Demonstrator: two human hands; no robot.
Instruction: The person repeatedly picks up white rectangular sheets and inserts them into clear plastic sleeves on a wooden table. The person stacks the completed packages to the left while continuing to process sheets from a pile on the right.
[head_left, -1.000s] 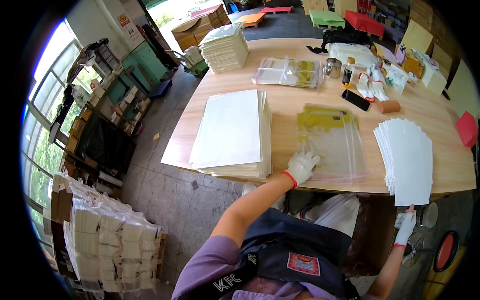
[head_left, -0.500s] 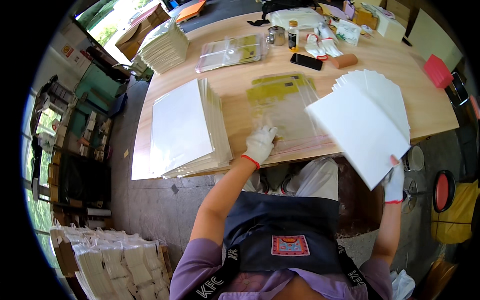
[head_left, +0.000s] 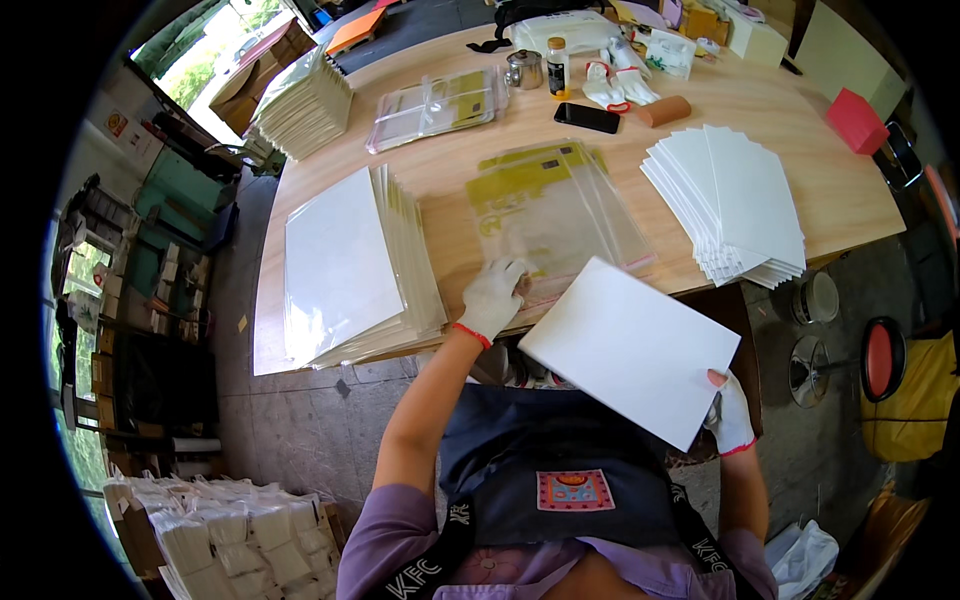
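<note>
My right hand (head_left: 730, 412), in a white glove with bare fingertips, grips a white board sheet (head_left: 635, 350) by its right corner. The sheet tilts in front of the table edge, over my lap. My gloved left hand (head_left: 490, 298) is at the near left corner of a stack of clear plastic bags (head_left: 570, 220) with olive-yellow printing. Its fingers are curled and pinched at the top bag's near edge. To the left lies a pile of bagged white sheets (head_left: 345, 265). A fanned stack of white sheets (head_left: 735, 200) lies to the right.
Farther back on the table (head_left: 420, 175) are bundled bags (head_left: 440, 108), a black phone (head_left: 587, 118), a brown roll (head_left: 664, 110), a bottle (head_left: 558, 70), a metal cup (head_left: 523, 70) and spare gloves (head_left: 618, 88). A tall stack (head_left: 305, 105) stands at the far left corner. A red-seated stool (head_left: 880, 358) is at right.
My right hand has brought the white sheet left and toward me, off the fanned stack. The left hand's fingers have curled in at the bag edge. The view has shifted slightly.
</note>
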